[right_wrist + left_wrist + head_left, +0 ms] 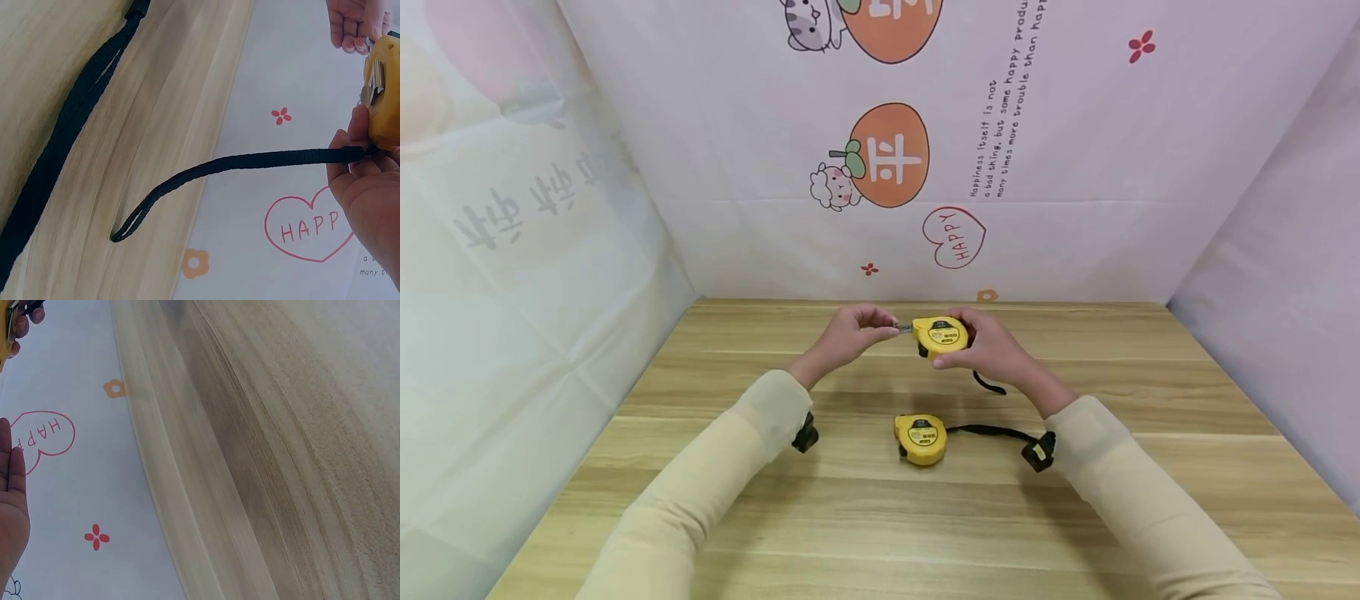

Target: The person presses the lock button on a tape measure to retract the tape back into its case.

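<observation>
A yellow tape measure (pixel 943 335) is held up over the far part of the table, gripped in my right hand (pixel 996 352). Its black wrist strap (pixel 250 160) dangles from the body below that hand. To its left, my left hand (pixel 852 335) pinches the end of the metal blade (pixel 905 329), a short length of which shows out of the case. Nearer to me, a second yellow tape measure (pixel 921 439) lies on the table, its black strap (pixel 992 430) stretched out to the right. Only part of the left hand (pixel 14 500) appears in the left wrist view.
The wood-grain table (pixel 850 517) ends at a white printed cloth (pixel 1060 233) standing behind it, with more cloth at both sides. Black wrist cameras sit under both sleeves, the right one (pixel 1039 452) near the end of the lying strap.
</observation>
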The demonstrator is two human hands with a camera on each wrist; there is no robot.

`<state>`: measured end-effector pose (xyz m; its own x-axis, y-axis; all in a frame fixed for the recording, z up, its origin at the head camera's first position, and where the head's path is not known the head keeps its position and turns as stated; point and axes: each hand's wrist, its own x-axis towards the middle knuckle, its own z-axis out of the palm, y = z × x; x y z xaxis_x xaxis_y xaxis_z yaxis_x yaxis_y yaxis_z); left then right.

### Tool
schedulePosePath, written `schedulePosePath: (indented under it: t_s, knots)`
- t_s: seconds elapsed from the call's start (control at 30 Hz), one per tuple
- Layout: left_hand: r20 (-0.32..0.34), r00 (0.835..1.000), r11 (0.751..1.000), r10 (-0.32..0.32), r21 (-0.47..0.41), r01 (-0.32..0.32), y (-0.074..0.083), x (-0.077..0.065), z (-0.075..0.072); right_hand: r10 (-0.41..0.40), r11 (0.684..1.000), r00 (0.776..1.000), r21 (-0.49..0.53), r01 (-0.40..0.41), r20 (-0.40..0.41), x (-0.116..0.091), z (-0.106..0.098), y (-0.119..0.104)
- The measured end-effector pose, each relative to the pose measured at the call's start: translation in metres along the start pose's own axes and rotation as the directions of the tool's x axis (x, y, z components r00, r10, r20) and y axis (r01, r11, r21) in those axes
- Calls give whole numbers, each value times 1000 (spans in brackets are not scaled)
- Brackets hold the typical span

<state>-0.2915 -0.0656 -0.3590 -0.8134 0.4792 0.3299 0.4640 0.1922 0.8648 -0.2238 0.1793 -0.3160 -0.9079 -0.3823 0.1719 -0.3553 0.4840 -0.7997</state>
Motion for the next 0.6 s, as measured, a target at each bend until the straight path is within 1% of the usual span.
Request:
schedulePosePath:
  t_s: [0.1,0.17,0.33,0.4,0.47,0.6]
  knots:
    - [6,1000,1000,16,-1,-16,-2,1,1,-12,1000,1000,9,12,8,1,1,3]
    - [9,1000,1000,24,2,-24,-2,1,1,-14,1000,1000,14,14,8,5,3,10]
    - [15,1000,1000,13,-3,-13,-1,3,3,-19,1000,1000,9,19,-3,15,7,32]
    - [18,1000,1000,6,-7,-6,0,3,4,-30,1000,1000,6,30,-4,17,8,35]
    - [19,1000,1000,1,-9,-1,0,3,4,-27,1000,1000,7,27,0,16,8,31]
    - [20,1000,1000,1,-19,0,1,3,4,-29,1000,999,10,29,14,9,7,12]
